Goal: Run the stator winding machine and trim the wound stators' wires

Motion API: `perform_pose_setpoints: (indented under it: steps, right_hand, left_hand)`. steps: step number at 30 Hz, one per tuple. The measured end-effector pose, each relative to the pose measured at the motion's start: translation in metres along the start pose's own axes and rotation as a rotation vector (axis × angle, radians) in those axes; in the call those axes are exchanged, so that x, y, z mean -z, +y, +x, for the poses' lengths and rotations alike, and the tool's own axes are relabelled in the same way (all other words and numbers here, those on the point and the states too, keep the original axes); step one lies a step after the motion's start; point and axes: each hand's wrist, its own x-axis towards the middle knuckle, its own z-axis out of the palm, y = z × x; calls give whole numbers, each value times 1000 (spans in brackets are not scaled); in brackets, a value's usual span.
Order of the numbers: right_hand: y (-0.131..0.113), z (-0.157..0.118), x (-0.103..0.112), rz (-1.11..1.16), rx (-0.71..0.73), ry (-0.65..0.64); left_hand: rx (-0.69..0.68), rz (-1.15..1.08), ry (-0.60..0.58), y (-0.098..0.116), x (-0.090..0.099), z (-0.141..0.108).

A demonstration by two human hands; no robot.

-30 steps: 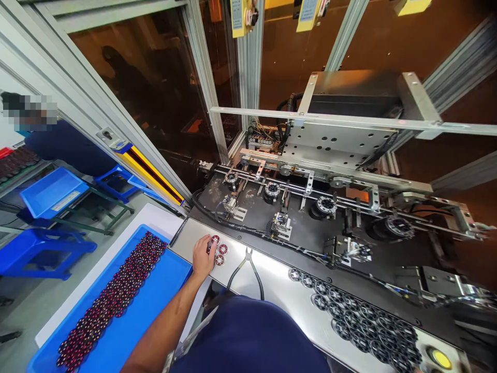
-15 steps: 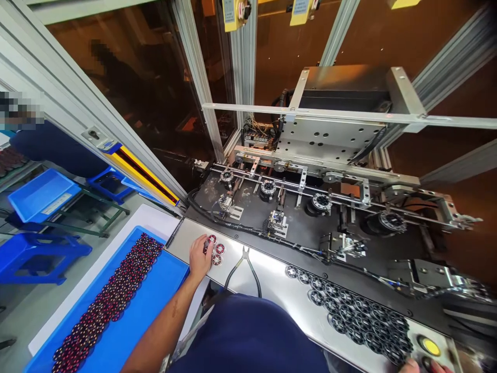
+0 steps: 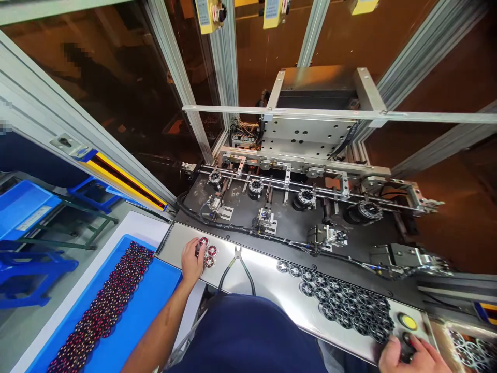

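Observation:
My left hand (image 3: 193, 261) rests at the left end of the metal ledge (image 3: 264, 274), its fingers curled round a dark part beside three red-and-silver round parts (image 3: 212, 250). At the right end of the ledge, my right hand (image 3: 413, 355) has thumb and fingers around a dark part (image 3: 407, 348), below a yellow button (image 3: 408, 321). Many black-and-silver rotors (image 3: 349, 311) lie in rows just left of my right hand. Pliers (image 3: 238, 254) lie with handles spread between the two groups of parts.
Behind the ledge stands a machine with several round fixtures (image 3: 305, 199), rods and cables. At left, a blue tray (image 3: 143, 316) holds many red-and-black parts. A crate (image 3: 450, 336) of silver parts is at far right. A person's dark sleeve (image 3: 31, 158) shows at the left.
The view has shifted to the right, bringing more of my right hand and the crate into sight. My left hand stays at the red parts.

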Motion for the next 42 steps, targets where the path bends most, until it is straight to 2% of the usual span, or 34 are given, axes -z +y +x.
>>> perform_pose_setpoints:
  steps: [10,42]
  right_hand:
    - [-8,1,1,-109,8,99]
    - [-15,0,6,-108,-18,55]
  left_hand:
    - [2,4,-4,-1,-1,0]
    - [-8,-5,-1,-5,-3,0]
